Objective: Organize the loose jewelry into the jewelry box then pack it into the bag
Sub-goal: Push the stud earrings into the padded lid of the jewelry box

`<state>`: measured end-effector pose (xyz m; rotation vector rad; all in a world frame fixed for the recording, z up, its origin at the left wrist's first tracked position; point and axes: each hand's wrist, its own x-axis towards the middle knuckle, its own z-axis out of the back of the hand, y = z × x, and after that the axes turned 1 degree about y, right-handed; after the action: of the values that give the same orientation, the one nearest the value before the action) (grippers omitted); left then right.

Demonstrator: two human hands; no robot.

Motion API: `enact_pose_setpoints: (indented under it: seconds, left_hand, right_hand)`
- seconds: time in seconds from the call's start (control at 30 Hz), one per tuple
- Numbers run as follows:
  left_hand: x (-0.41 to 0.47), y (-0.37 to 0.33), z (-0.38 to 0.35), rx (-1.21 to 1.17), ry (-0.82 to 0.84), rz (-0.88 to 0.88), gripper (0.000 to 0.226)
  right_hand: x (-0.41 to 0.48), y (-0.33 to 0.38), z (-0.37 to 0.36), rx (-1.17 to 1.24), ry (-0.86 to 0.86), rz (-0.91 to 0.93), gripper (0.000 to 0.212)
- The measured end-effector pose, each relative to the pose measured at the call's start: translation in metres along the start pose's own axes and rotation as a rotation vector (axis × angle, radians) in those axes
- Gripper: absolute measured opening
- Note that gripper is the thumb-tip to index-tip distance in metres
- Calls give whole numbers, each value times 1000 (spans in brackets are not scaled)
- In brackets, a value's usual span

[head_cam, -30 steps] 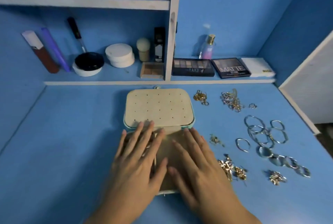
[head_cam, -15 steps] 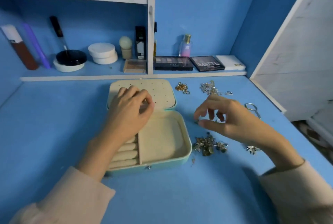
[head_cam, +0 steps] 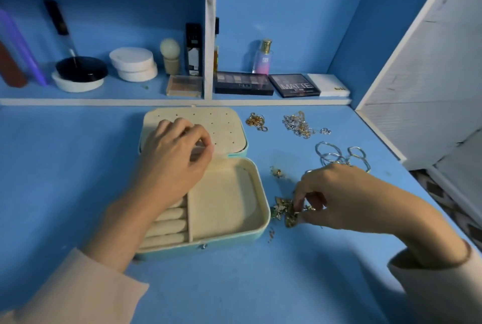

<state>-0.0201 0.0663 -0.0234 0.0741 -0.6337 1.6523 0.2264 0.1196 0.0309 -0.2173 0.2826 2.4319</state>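
Right hand (head_cam: 339, 198) pinches the gold earrings (head_cam: 283, 213): light, tangled, fragile, so lift one by one. Left hand (head_cam: 177, 156) on the jewelry box (head_cam: 224, 201), grip unclear.

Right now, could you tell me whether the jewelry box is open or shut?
Open: the jewelry box has its lid laid back, ring rolls and empty compartment showing.

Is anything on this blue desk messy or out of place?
Only the jewelry. It lies loose on the desk right of the open jewelry box, whose big compartment is bare: tangled chains, overlapping silver hoops, and a jumbled gold heap that the right hand pinches at. Nothing looks broken or spilled.
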Motion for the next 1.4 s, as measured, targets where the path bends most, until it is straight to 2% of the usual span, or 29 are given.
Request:
enact_pose_setpoints:
  seconds: [0.13, 0.23, 0.3, 0.4, 0.47, 0.53, 0.57, 0.63, 0.77, 0.9, 1.03, 1.4]
  left_hand:
    - [-1, 0, 1, -21, -2, -2, 30]
    - [9, -3, 10, -5, 110, 22, 16]
    - [25, -6, 14, -8, 161, 49, 16]
    - [50, -3, 10, 44, 173, 74, 40]
    - [61, 3, 4, 66, 258, 103, 56]
    - [64, 5, -1, 13, 316, 150, 59]
    - [63, 5, -2, -7, 287, 151, 56]
    - [60, 3, -2, -25, 98, 96, 49]
    - [50, -9, 6, 21, -274, -60, 48]
    - [37, -32, 12, 54, -452, -96, 32]
    - [29, -34, 11, 54, -526, -139, 27]
    - [27, -35, 13, 24, -505, -131, 32]
  right_hand:
    - [1, -3, 11, 67, -27, -3, 3]
    - [8, -6, 25, 299, -160, 34, 4]
    - [22, -3, 32, 431, -246, 51, 5]
    - [51, 10, 29, 781, -417, 53, 6]
    - [71, 20, 24, 1022, -514, 33, 9]
    - [85, 27, 17, 1230, -590, 21, 9]
    - [89, 30, 15, 1324, -630, 29, 8]
    - [94, 32, 10, 1423, -712, 57, 6]
    - [92, 38, 4, 1291, -850, 136, 16]
    - [84, 46, 1, 1189, -891, 187, 17]
    - [81, 51, -5, 1071, -927, 161, 17]
    - [77, 49, -4, 1135, -902, 59, 17]
